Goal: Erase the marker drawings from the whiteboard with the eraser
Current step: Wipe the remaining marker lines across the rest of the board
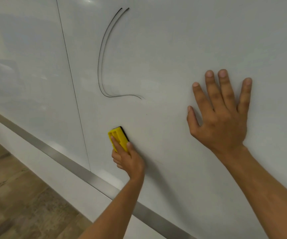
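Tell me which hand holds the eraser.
The left hand grips the yellow eraser against the whiteboard, below the marker lines. The right hand lies flat, fingers spread.

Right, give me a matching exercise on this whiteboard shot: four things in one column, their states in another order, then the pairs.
Things:
1. eraser
2. left hand
3. right hand
4. marker lines

States:
A. spread flat on the whiteboard
B. yellow, black pad against the board
C. not yet wiped
D. holding the eraser

Pairs: 1-B, 2-D, 3-A, 4-C
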### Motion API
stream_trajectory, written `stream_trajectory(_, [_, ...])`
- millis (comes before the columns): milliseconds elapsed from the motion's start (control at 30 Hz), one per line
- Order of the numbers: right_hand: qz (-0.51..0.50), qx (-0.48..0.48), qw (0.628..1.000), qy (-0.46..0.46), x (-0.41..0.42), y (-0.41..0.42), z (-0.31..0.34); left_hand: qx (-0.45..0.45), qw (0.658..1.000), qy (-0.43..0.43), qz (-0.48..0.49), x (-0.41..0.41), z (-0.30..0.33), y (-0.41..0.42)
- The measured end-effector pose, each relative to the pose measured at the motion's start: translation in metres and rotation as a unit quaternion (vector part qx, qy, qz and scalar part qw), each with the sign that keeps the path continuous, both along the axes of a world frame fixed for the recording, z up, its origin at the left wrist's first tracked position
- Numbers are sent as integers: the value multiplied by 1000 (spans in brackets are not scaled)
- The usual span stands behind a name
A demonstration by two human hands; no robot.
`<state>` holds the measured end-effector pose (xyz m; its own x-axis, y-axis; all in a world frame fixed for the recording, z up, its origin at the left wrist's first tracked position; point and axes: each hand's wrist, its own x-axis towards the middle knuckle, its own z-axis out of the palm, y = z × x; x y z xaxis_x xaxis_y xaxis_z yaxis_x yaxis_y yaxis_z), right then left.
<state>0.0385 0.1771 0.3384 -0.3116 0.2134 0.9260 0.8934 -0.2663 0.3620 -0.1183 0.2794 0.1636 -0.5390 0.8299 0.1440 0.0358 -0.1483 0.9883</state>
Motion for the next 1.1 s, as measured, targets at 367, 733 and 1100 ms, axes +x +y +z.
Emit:
stream_trajectory(367, [6, 2, 1000, -8, 3, -2, 1, 242, 926, 270, -109, 64, -55, -101])
stream_trajectory(733, [-2, -5, 1000, -1, 0, 0, 0, 15, 999, 28, 20, -8, 12, 6])
stream_trajectory(1100, [-6, 1, 1000, -9, 2, -1, 0, 294, 905, 288, -106, 59, -55, -85])
